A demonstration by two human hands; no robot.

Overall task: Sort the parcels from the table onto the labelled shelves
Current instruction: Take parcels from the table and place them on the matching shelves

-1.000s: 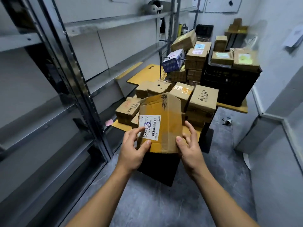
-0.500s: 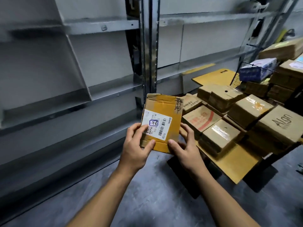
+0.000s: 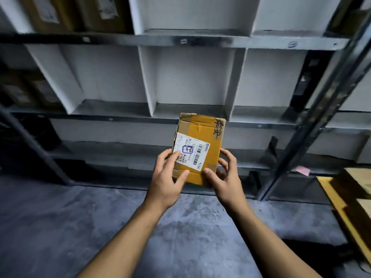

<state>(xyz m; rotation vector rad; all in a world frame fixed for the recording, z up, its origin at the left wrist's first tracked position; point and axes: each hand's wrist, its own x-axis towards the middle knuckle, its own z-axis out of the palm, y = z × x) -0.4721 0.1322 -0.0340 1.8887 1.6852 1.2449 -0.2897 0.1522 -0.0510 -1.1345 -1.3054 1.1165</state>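
A tall grey metal shelving unit (image 3: 192, 40) with white dividers fills the view, with blurred brown boxes (image 3: 46, 13) in its upper left bay. Below lies the grey concrete floor (image 3: 60, 227), and the yellow-brown desk (image 3: 326, 182) edges in at right. The flat brown cardboard parcel (image 3: 202, 133) is held up in front of the lower shelves. The left hand (image 3: 166, 181) and right hand (image 3: 226, 177) grip its bottom corners, thumbs on its face. The left-hand fingers overlap its white barcode label (image 3: 190, 150).
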